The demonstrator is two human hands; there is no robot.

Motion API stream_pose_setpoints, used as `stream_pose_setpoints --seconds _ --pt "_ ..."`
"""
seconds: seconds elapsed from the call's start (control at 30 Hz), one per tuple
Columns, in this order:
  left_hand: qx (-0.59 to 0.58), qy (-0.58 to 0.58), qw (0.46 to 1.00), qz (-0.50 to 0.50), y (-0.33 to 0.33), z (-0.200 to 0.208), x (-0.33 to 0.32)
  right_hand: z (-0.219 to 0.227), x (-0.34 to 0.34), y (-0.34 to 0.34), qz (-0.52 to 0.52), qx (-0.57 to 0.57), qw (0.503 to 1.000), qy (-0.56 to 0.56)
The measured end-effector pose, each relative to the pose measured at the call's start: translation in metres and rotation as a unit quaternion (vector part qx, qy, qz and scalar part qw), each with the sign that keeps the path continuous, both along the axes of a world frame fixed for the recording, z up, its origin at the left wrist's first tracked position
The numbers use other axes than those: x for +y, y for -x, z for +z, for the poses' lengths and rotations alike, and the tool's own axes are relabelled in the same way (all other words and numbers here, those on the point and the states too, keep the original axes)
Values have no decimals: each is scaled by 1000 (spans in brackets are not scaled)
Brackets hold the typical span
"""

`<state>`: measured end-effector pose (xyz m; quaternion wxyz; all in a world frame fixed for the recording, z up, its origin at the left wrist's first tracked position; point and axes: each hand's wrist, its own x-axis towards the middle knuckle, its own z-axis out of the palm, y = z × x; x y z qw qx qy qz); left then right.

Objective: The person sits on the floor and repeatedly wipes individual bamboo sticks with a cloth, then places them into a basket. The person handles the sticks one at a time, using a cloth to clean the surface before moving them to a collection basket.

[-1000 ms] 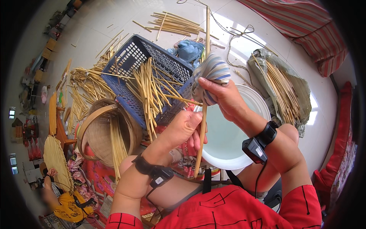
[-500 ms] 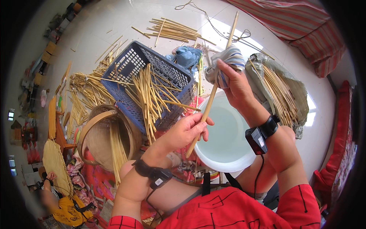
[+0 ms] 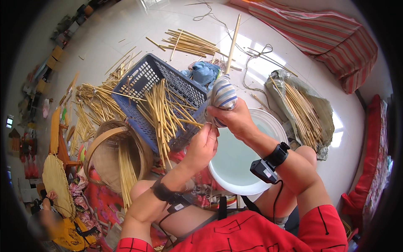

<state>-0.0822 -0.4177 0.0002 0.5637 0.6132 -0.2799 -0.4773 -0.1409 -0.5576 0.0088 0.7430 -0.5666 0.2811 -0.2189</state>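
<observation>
My right hand [image 3: 236, 119] is closed around a striped white, grey and blue cloth [image 3: 224, 94], which is wrapped about a long tan stick [image 3: 233, 44]. The stick's far part sticks out beyond the cloth, up and slightly to the right. Just below the cloth, my left hand [image 3: 204, 145] is closed in a pinch at the stick's near end; its fingers hide most of that end. Beneath my right hand stands a white basin [image 3: 247, 190] of clear, pale water. Left of my hands, a blue plastic crate [image 3: 136, 75] holds a heap of similar sticks [image 3: 161, 111].
A round woven basket [image 3: 100, 157] with pale strips stands left of my knee. More sticks [image 3: 189, 42] lie on the floor behind the crate. Right of the basin, a grey-green plastic sack [image 3: 329, 117] holds a stick bundle [image 3: 303, 113]. A blue cloth [image 3: 205, 72] lies behind the crate.
My right hand and the cloth have slid down the stick toward my left hand. My left hand has closed into a pinch, and the stick stands more upright.
</observation>
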Motion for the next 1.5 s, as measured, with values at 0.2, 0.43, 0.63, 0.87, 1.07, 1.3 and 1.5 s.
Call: stream_pose_setpoints --seconds 0.2,0.43,0.63,0.87,1.07,1.3,1.5 --pt "72 8 996 -45 1 16 0 7 -20 1 -29 -35 999 -16" --pt "182 16 977 -112 11 27 6 6 -71 7 -146 -63 987 -20" --pt "89 21 984 -152 11 24 11 8 -95 12 -205 -88 974 -32" --pt "-59 -13 994 -88 -3 4 10 -12 -29 4 -81 -71 988 -113" --pt "-173 -25 984 -28 -5 -12 3 -7 17 7 -8 -34 994 -103" --pt "230 7 966 -117 -1 14 11 8 -44 8 -77 -96 989 -88" --pt "373 -29 904 -207 -4 24 31 28 -125 33 -215 -184 955 -94"
